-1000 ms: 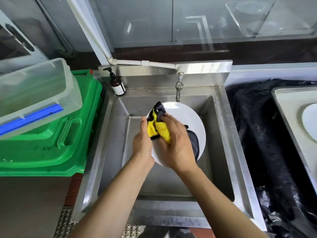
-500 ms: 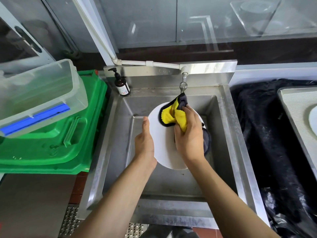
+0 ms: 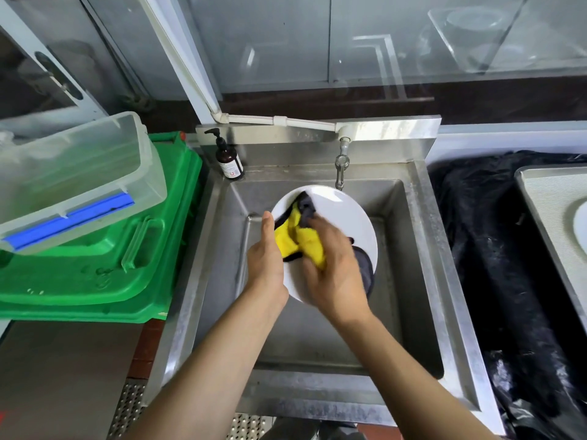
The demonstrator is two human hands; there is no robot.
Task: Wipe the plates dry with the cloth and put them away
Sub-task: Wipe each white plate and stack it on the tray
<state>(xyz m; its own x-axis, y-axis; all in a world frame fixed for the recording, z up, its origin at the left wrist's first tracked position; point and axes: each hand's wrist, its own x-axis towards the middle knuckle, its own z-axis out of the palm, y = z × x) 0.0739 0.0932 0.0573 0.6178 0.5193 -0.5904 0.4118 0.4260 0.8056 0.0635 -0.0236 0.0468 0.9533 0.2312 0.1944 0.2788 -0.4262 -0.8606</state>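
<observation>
**That plate was one slip away from the bottom of the sink**

From where I stood, the white plate point(image 3: 343, 217) was held up over the steel sink point(image 3: 422, 249), tilted, not resting on anything. The left hand point(image 3: 266, 258) had it by the rim at about 9 o'clock, thumb up along the edge. I couldn't see what the fingers were doing behind it, but it looked like a one-sided grip. The right hand point(image 3: 333, 274) had its fingers bunched round the yellow and grey cloth point(image 3: 298, 239), pressing it onto the plate's face, with a grey flap hanging off toward 4 o'clock.

My worries, purely guesses:

- All the plate's weight seemed to hang on that one edge grip. If it was still wet, a hard push from the cloth hand could have twisted it out and dropped it into the steel basin. Chip or crack.
- The tap point(image 3: 340, 168) sat right at the plate's 12 o'clock, nearly touching the rim in my view. A wide wiping stroke upward might have knocked the rim against it.
- The rim under the left thumb wasn't getting wiped, so a damp patch could have been put away unless the hold was shifted.
- Another plate point(image 3: 582, 225) lay on the tray point(image 3: 540, 198) at 3 o'clock, well apart from the sink. Carrying this one there one-handed with a cloth in the other looked fumble-prone.

The soap bottle point(image 3: 228, 161) at 11 o'clock looked safely clear.
</observation>
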